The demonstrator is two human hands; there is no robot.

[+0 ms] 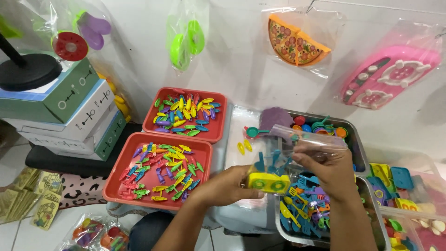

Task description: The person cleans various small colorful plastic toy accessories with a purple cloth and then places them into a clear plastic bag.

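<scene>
My left hand (230, 186) grips a small yellow toy stove with green rings (268, 182) at the mouth of a clear plastic bag (297, 144). My right hand (325, 169) pinches the bag's upper edge and holds it up. Inside the bag show blue toy utensils and a purple piece (276, 118). Both hands hover over the left edge of a metal tray (282, 226) full of small blue, yellow and purple toy utensils.
Two red trays (116, 186) (222, 100) of small colourful toy vegetables lie left. A second metal tray (355, 144) with toy cups sits behind. Stacked boxes (69, 116) stand far left. Bagged toys hang on the wall: a pizza (295, 42), a pink stove (390, 76).
</scene>
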